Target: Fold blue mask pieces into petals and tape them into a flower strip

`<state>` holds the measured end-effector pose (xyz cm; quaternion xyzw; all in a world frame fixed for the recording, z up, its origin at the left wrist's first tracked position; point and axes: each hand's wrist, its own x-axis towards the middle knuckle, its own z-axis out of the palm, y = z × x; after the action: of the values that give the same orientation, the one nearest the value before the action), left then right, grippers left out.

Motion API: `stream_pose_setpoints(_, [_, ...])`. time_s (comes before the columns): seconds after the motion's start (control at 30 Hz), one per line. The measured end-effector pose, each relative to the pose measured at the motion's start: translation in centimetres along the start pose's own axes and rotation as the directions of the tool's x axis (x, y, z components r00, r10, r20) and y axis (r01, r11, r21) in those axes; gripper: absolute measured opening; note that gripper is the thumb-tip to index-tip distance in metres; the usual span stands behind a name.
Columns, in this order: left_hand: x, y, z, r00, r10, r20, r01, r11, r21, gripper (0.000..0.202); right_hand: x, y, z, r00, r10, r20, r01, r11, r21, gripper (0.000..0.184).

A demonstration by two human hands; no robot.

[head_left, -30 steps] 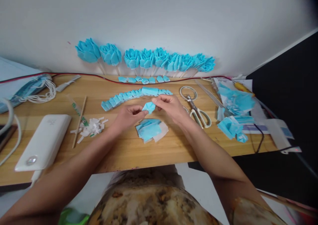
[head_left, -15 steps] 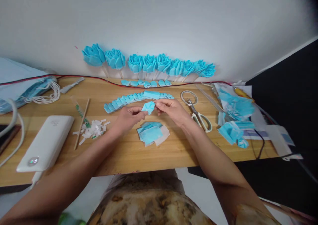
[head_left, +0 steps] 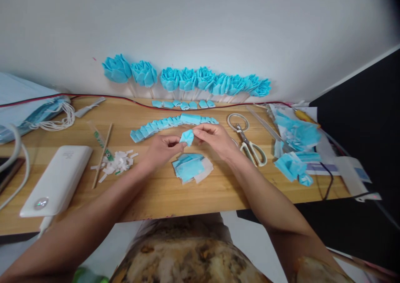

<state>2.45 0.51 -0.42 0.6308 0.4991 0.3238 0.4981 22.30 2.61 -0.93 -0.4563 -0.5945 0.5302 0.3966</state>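
Note:
Both hands pinch one small folded blue piece (head_left: 187, 137) just above the wooden table (head_left: 162, 191). My left hand (head_left: 162, 149) holds its left lower edge with curled fingers. My right hand (head_left: 215, 139) grips its right upper edge between thumb and fingertips. Directly below lies a small stack of blue and white cut squares (head_left: 191, 167). Behind the hands runs a curved row of folded blue pieces (head_left: 165, 124).
Blue paper-like flowers on sticks (head_left: 187, 80) lean against the wall, with loose folded pieces (head_left: 183, 104) below. Scissors (head_left: 250, 143) lie right of my hands, blue scraps (head_left: 293, 150) further right. A white power bank (head_left: 58, 179), a wooden stick (head_left: 102, 154) and white snippets (head_left: 117, 161) lie left.
The view shifted slightly. My hands stay pinched on the blue piece and have drawn a little closer together, turning it slightly.

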Motion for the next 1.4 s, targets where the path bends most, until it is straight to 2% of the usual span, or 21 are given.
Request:
stream_pose_setpoints(0.2, [0.1, 0.0, 0.3, 0.999, 0.033, -0.003, -0.032, 0.999, 0.009, 0.028, -0.1, -0.1, 0.2, 0.999, -0.02, -0.028, 0.019, 0.999, -0.038, 0.024])
stream_pose_setpoints(0.4, [0.2, -0.1, 0.3, 0.998, 0.064, 0.008, -0.065, 0.997, 0.04, 0.035, -0.3, -0.5, 0.6, 0.996, -0.069, -0.065, 0.063, 0.994, -0.092, 0.023])
stream_pose_setpoints(0.47, [0.2, -0.2, 0.2, 0.998, 0.058, 0.01, -0.059, 0.998, 0.029, 0.033, -0.3, -0.4, 0.5, 0.996, -0.065, -0.063, 0.059, 0.994, -0.088, 0.027])
stream_pose_setpoints(0.57, [0.3, -0.5, 0.2, 0.999, 0.036, -0.016, -0.037, 0.999, -0.012, 0.03, -0.2, -0.3, 0.2, 0.998, -0.027, -0.063, 0.028, 1.0, 0.012, 0.042])
stream_pose_setpoints(0.67, [0.4, -1.0, 0.2, 0.997, 0.007, -0.083, -0.013, 0.997, -0.071, 0.031, -0.1, -0.2, 0.1, 0.999, 0.021, -0.035, -0.017, 0.994, 0.111, 0.053])
stream_pose_setpoints(0.77, [0.5, -1.2, 0.1, 0.989, 0.008, -0.15, -0.029, 0.99, -0.139, 0.031, -0.2, 0.0, 0.3, 0.999, 0.039, 0.034, -0.043, 0.994, 0.099, 0.046])
stream_pose_setpoints(0.9, [0.5, -1.2, 0.0, 0.987, 0.033, -0.158, -0.061, 0.983, -0.173, 0.031, -0.4, 0.1, 1.0, 0.996, 0.023, 0.087, -0.028, 0.998, 0.063, 0.031])
stream_pose_setpoints(1.13, [0.3, -1.3, 0.2, 0.991, 0.05, -0.123, -0.067, 0.988, -0.14, 0.031, -0.4, -0.1, 1.6, 0.998, -0.002, 0.06, -0.002, 0.998, 0.062, 0.023])
stream_pose_setpoints(1.3, [0.2, -1.0, 0.0, 0.999, 0.038, -0.012, -0.039, 0.994, -0.103, 0.032, -0.3, -0.4, 1.0, 1.0, -0.026, 0.002, 0.026, 0.998, -0.06, 0.022])
stream_pose_setpoints(1.4, [0.3, -1.0, -0.2, 0.999, 0.01, -0.05, -0.015, 0.993, -0.114, 0.037, -0.3, -0.8, 0.7, 0.996, -0.078, -0.029, 0.073, 0.984, -0.162, 0.019])
